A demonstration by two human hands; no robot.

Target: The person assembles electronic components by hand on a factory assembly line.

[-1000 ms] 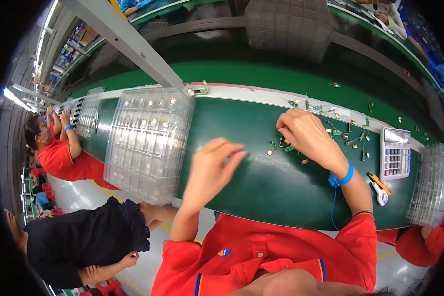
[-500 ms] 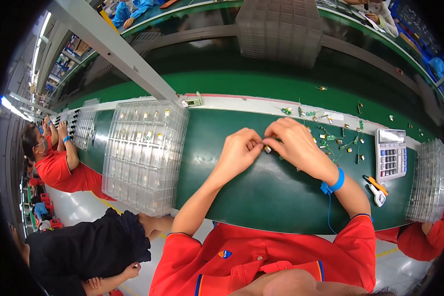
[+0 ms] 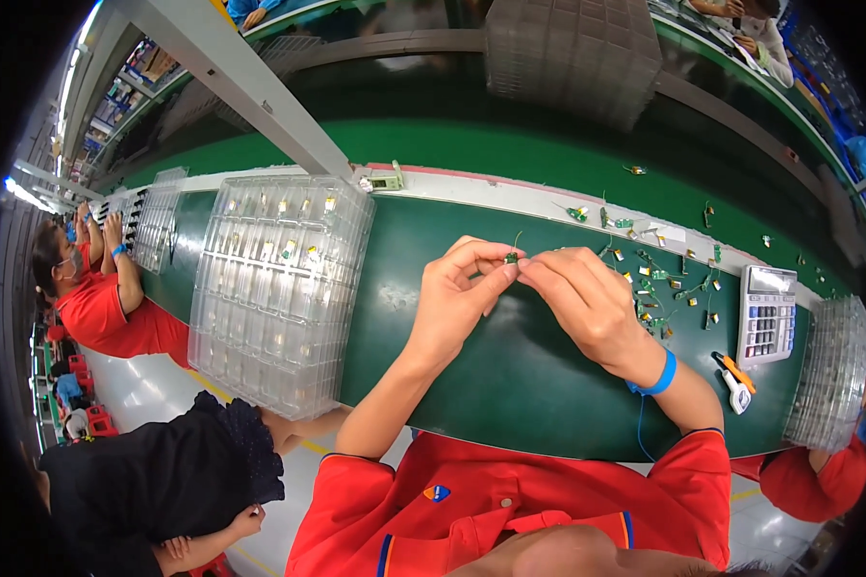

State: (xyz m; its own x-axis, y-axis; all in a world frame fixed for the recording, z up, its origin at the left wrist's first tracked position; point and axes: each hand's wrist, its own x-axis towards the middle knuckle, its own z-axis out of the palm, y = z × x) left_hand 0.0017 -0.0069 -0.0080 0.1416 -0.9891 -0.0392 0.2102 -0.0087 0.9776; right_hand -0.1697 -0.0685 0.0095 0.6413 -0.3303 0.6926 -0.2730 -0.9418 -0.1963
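Small circuit board [image 3: 511,259], green with a thin wire rising from it, is held just above the centre of the frame, clear of the counter [image 3: 471,394]. The left hand [image 3: 457,293] has its grip clamped on the board between thumb and fingers; the right hand's [image 3: 587,300] grip is closed at the board's right edge, its exact hold partly hidden.

A second ago the left hand was apart and empty while the right reached over the loose pieces; then the two met lower down, and now the board shows between the fingertips. This suggests that picking out is done and both hands are busy with one piece.

Right of centre lie more loose boards [image 3: 660,275], then a calculator [image 3: 762,327], with an orange-handled tool [image 3: 738,374] below it. At left stands a stack of clear trays [image 3: 269,288], small parts in its upper rows.
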